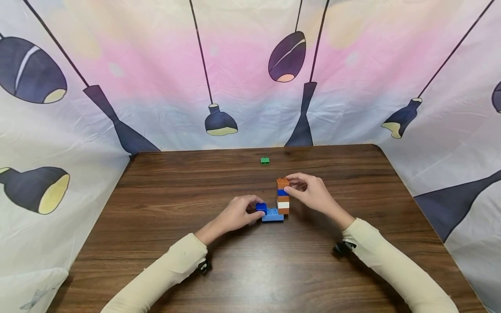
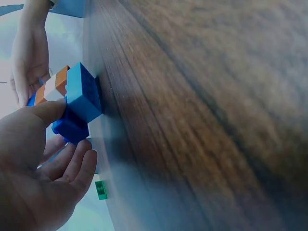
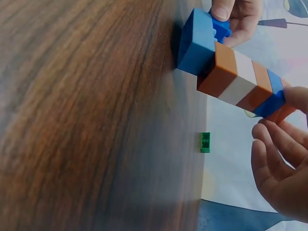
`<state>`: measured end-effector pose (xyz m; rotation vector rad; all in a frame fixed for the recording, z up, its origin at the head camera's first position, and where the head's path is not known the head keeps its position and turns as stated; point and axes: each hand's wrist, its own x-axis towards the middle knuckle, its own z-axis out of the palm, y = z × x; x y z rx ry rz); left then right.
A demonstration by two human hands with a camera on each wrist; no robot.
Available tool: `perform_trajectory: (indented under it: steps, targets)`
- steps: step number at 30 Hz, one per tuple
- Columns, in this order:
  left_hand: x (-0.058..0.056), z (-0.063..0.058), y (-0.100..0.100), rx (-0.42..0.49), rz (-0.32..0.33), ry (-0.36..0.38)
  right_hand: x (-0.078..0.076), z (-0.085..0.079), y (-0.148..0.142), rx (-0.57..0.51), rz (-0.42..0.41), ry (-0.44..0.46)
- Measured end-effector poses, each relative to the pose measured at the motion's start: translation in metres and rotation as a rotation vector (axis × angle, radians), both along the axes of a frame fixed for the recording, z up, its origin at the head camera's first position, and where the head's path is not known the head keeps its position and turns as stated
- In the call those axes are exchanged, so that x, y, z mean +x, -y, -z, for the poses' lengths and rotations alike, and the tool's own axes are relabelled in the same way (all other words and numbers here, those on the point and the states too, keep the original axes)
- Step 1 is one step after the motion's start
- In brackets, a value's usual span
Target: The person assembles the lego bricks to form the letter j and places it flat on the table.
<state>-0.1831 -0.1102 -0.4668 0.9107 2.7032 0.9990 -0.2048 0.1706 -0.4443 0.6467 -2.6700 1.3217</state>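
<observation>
A light blue brick (image 1: 272, 217) lies low at the table's middle. From its right end rises a column of bricks (image 3: 245, 74): orange, white, orange, dark blue and orange at the top. My left hand (image 1: 239, 213) pinches a dark blue brick (image 2: 72, 126) between thumb and fingers, at the left end of the light blue brick. My right hand (image 1: 311, 191) holds the column near its top, thumb on the near side by the upper dark blue brick (image 3: 273, 98) and fingers behind the orange top brick (image 1: 282, 183).
A small green brick (image 1: 265, 161) sits near the far edge of the brown wooden table (image 1: 176, 174). Behind the table hangs a cloth backdrop (image 1: 250, 87) printed with lamps. Both forearms in pale sleeves reach in from the near side.
</observation>
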Motion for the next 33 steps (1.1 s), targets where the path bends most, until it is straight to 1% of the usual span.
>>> perform_trajectory:
  steps: [5,9,16,20,26,33]
  targets:
    - [-0.001,0.0,0.0,0.03,-0.016,0.018,-0.006,0.002,0.004,0.003,0.047,0.022]
    - [-0.002,0.001,0.001,0.045,-0.018,0.021,-0.009,0.004,0.006,0.002,0.06,0.035]
    - [-0.005,0.002,0.001,0.055,-0.014,0.035,-0.015,0.009,0.004,-0.005,0.015,0.062]
    - [-0.008,0.002,0.002,0.067,-0.013,0.057,-0.021,0.012,0.003,0.003,-0.012,0.082]
    - [-0.013,0.006,0.004,0.083,-0.012,0.088,-0.029,0.017,0.001,0.008,-0.037,0.141]
    - [-0.019,0.006,0.004,0.068,-0.004,0.083,-0.037,0.023,0.0,0.016,-0.043,0.202]
